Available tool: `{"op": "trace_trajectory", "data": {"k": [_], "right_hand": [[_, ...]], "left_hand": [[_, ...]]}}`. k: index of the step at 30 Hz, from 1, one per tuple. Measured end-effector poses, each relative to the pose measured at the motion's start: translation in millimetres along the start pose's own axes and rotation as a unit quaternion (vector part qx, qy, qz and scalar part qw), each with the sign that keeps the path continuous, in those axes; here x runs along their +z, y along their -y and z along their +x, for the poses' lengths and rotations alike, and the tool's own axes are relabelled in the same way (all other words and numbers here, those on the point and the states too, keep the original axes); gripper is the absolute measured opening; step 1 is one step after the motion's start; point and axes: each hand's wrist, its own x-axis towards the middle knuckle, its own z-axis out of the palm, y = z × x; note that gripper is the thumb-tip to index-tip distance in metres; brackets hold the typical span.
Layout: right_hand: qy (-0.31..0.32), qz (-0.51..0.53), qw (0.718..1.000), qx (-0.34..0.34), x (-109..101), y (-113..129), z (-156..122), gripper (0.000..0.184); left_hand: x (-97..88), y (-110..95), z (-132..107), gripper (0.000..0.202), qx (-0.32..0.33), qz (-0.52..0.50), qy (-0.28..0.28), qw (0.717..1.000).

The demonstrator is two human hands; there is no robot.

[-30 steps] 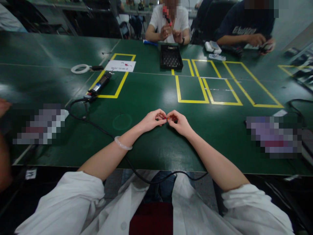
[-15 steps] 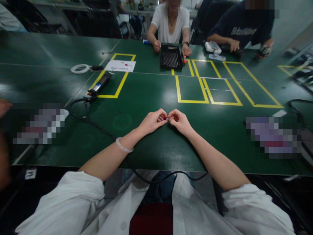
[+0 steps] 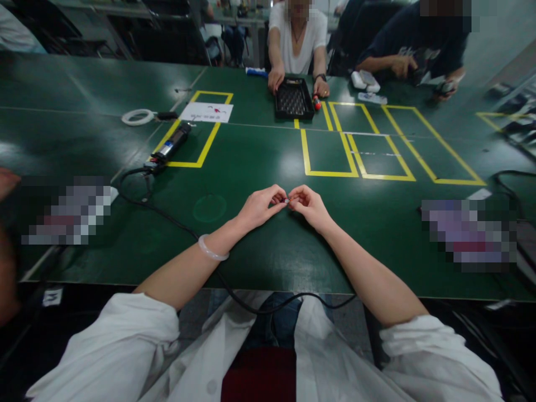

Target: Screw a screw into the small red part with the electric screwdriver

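My left hand (image 3: 264, 204) and my right hand (image 3: 309, 206) meet above the green table (image 3: 259, 251), fingertips pinched together. Between them is a tiny, partly shiny piece (image 3: 287, 201), mostly covered by the fingers and too small to name. Both hands appear closed on it. A pale bangle (image 3: 213, 249) circles my left wrist.
An electric screwdriver (image 3: 170, 146) lies at the left on a yellow-taped outline, its black cable running toward me. A printed card (image 3: 207, 112) and coiled white cord (image 3: 137, 117) are nearby. Opposite, a person's hands touch a black tray (image 3: 293, 99); another person sits right of them.
My fingers have shifted slightly around the small piece, both hands staying in place. Across the table, a person's hand has moved down onto the black tray's edge.
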Motion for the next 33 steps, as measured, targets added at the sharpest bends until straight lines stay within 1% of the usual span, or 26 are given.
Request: {"op": "trace_trajectory", "data": {"k": [8,15,24,28,31,33], "right_hand": [[-0.005,0.034,0.999,0.017,1,3,0,0.021],[-0.007,0.039,0.999,0.010,3,5,1,0.020],[0.002,0.055,0.998,0.007,2,9,-2,0.019],[0.003,0.044,0.999,-0.006,2,15,-4,0.028],[-0.004,0.016,1.000,-0.015,2,19,-5,0.033],[-0.013,-0.008,1.000,-0.022,3,22,-6,0.036]], "left_hand": [[-0.6,-2,-2,0.015,0.021,0.043,-0.003,0.999],[0.1,-1,-3,0.014,0.041,0.077,-0.002,0.996],[-0.4,-3,-3,0.015,0.046,0.075,-0.015,0.996],[-2.5,-10,-3,0.015,0.041,0.047,-0.043,0.997],[-2.7,-16,-2,0.014,0.025,-0.011,-0.059,0.998],[-1.6,-17,-1,0.015,-0.004,-0.062,-0.062,0.996]]}}
